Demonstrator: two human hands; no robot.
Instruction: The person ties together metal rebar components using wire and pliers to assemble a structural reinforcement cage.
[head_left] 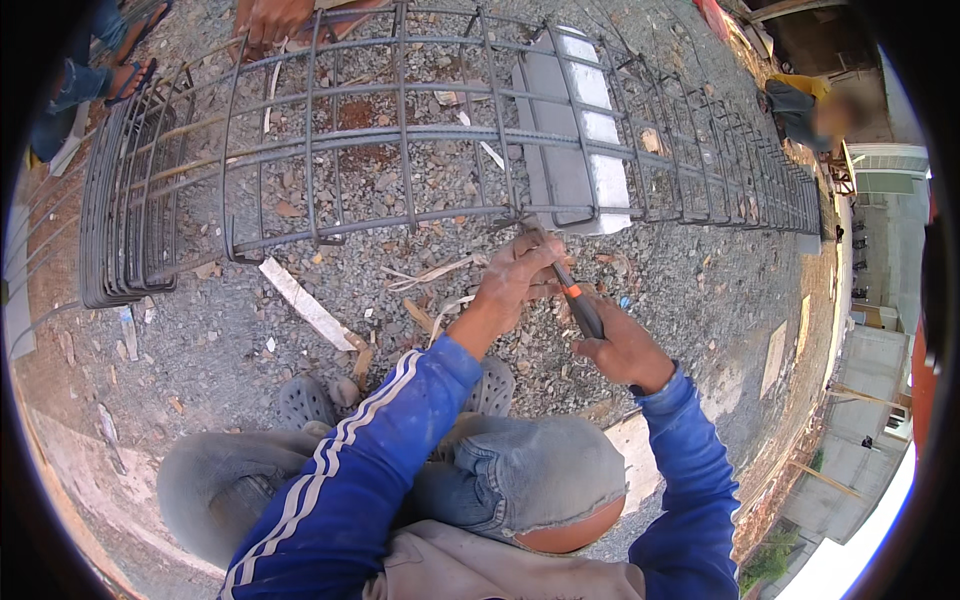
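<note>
My right hand [625, 345] grips the dark handles of pincers [576, 298] with an orange band. Their head points up and left, at a crossing on the near lower bar of a steel rebar cage [404, 134]. Close around the tool's head, just below that bar, my left hand [515, 278] has its fingers bent together. What its fingertips pinch is too small to make out. Just right of the crossing, a grey block with a white face [600, 135] stands inside the cage.
Bundled stirrups [110, 200] sit at the cage's left end. Another person's hand [270, 22] touches the cage at the far left, and sandalled feet [130, 80] show beside it. A crouching person [800, 110] is far right. A pale wood strip [305, 303] lies on the gravel [230, 350].
</note>
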